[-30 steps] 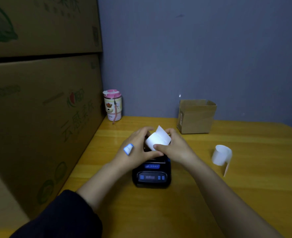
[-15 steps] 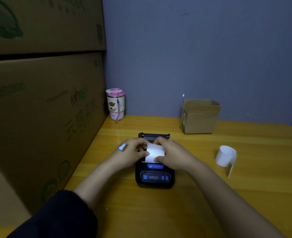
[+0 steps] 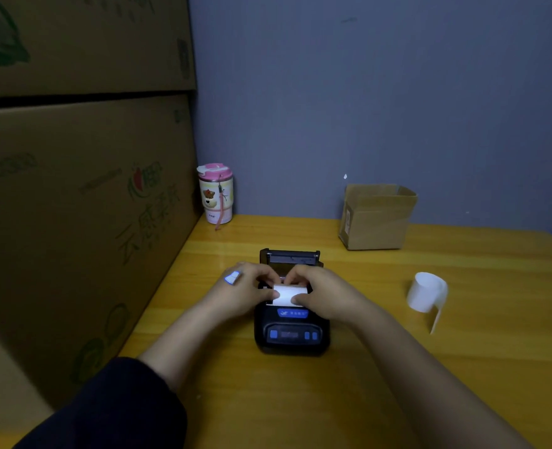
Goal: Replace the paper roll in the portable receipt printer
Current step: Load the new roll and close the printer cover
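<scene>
The paper roll now sits down in the bay of the printer on the table, where a second ago we held it raised above; seating looks nearly done. Our left hand and right hand each keep a narrow pinching grip on its ends, thumbs touching the loose leading strip. Beyond, the lid stands open. A spent roll lies well apart.

Green characters 云感柔片 on cardboard carton, other print illegible
</scene>
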